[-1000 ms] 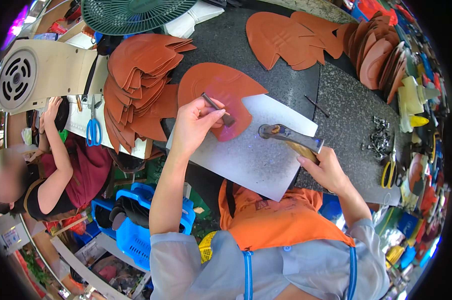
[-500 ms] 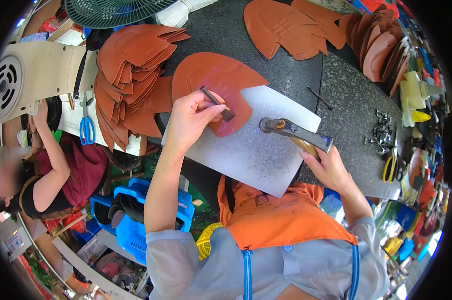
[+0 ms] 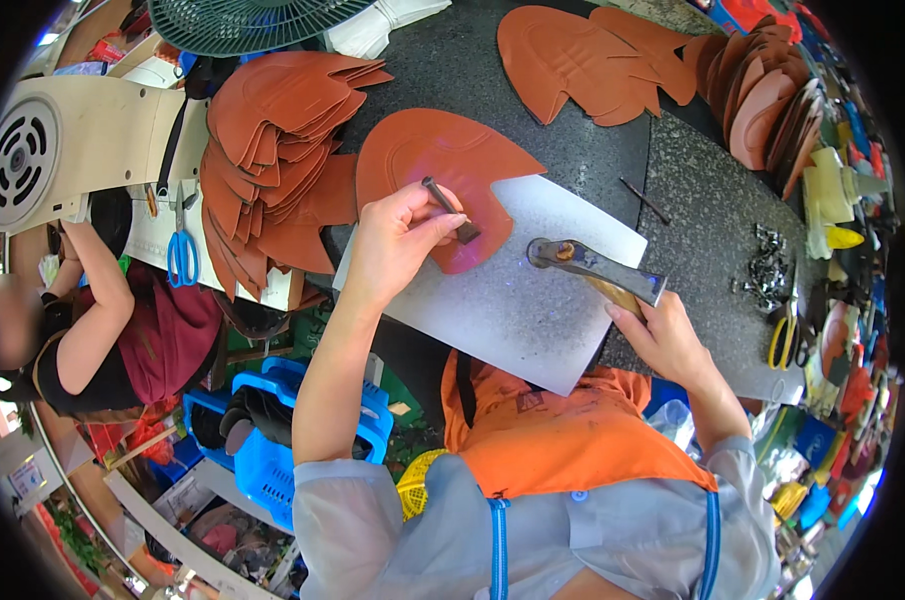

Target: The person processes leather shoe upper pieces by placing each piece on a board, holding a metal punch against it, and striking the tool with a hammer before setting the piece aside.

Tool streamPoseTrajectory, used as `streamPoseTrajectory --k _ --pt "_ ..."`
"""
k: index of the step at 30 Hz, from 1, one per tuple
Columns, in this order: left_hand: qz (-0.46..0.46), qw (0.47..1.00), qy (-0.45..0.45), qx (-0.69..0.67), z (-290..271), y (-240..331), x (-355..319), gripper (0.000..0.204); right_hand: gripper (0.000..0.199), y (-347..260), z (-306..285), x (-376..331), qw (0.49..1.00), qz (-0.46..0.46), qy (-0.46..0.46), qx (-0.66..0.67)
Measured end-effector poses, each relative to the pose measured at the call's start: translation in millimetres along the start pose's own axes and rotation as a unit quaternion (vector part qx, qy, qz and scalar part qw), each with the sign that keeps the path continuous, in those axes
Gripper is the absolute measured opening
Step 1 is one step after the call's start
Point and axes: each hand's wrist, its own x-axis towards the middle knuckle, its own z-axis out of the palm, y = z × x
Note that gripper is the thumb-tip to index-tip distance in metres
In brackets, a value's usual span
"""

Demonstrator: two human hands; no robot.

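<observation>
My left hand (image 3: 397,245) pinches a dark metal punch (image 3: 440,196) between thumb and fingers. The punch slants, with its wider end over the lower part of a brown leather piece (image 3: 422,140); whether it touches the leather I cannot tell. That piece has a rounded top, notched edges and pressed lines, and lies partly on a white board (image 3: 492,320). In my right hand (image 3: 664,338) is a hammer (image 3: 604,268), its wooden handle wrapped by my fingers. The hammer's metal head hangs over the right part of the board, apart from the punch.
Stacks of matching leather pieces (image 3: 272,110) stand at left, with more (image 3: 562,60) at the back. A thin dark rod (image 3: 644,199), small black metal parts (image 3: 765,270) and yellow-handled scissors (image 3: 778,340) lie right. Blue scissors (image 3: 182,258) and another person (image 3: 97,330) are at left.
The whole view has shifted slightly to the right. Both hands keep their holds, and the punch and hammer stay almost in place over the leather and board.
</observation>
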Motion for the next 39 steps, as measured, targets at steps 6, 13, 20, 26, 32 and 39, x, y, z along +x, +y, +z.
streamPoseTrajectory --k 6,13,20,26,32,39 --pt "-0.002 1.0 -0.011 -0.003 -2 2 -1 0.008 0.026 -10 -6 3 0.999 0.017 -0.025 -0.009" --pt "0.029 0.999 0.006 0.026 2 3 -5 0.006 0.025 -11 -7 2 1.0 0.012 -0.019 -0.02" --pt "0.096 0.993 0.042 0.056 8 -2 -12 0.007 0.022 -13 -10 4 0.998 -0.013 -0.017 -0.051" --pt "0.072 0.997 0.01 0.033 2 0 -7 0.009 0.023 -17 -13 5 0.998 -0.017 -0.025 -0.062" --pt "0.106 0.992 0.022 0.068 6 0 -11 0.008 0.022 -34 -36 16 0.992 -0.038 -0.028 -0.117" --pt "0.113 0.992 0.05 0.039 10 -7 -16 0.006 0.022 -76 -73 32 0.994 -0.084 0.011 -0.075"
